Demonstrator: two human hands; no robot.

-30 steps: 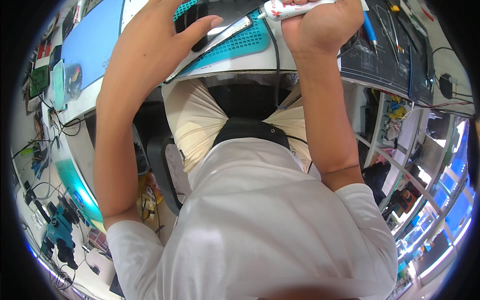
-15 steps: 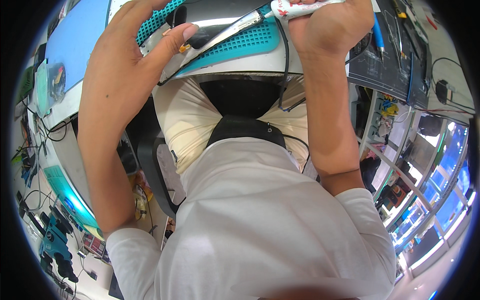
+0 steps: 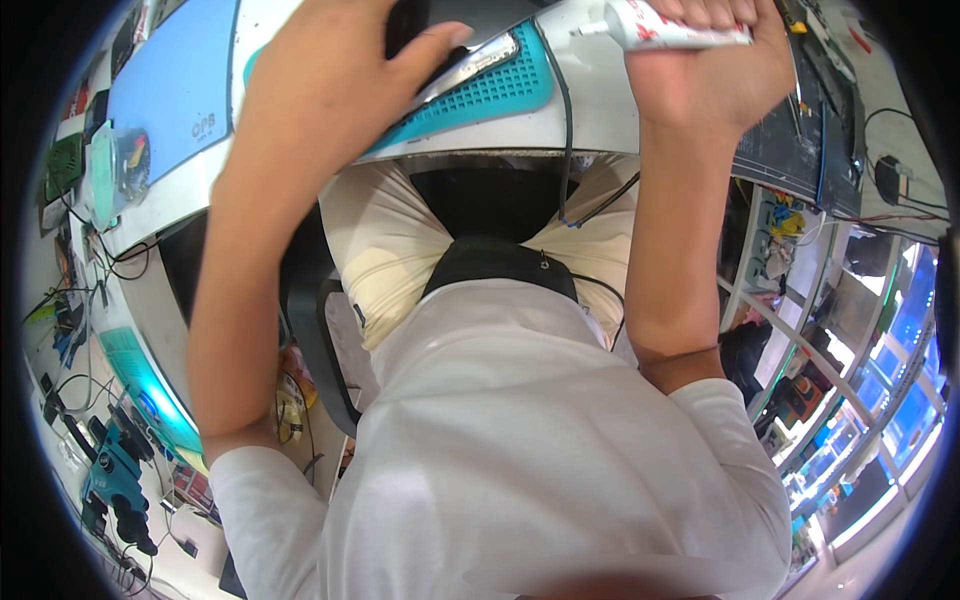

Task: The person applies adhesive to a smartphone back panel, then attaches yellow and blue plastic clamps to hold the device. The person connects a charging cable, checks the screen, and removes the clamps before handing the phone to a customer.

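My left hand point(image 3: 330, 85) rests at the top of the view on a thin silver-edged device point(image 3: 470, 65) that lies on a teal perforated mat point(image 3: 490, 92). The thumb presses on the device's dark top face. My right hand point(image 3: 715, 75) is closed around a white tube with red markings point(image 3: 670, 25), its nozzle pointing left toward the device. Both forearms reach up from my white-shirted body at the bottom.
The mat lies on a white workbench point(image 3: 590, 125) whose front edge curves above my lap. A blue mat point(image 3: 170, 80) covers the bench at the left. A dark tool mat point(image 3: 800, 150) is at the right. Black cables point(image 3: 570, 170) hang off the bench edge. Cluttered shelves flank both sides.
The view has tilted down, so both hands and the bench sit higher in the frame. The tube in my right hand is now more visible, its nozzle nearer the device.
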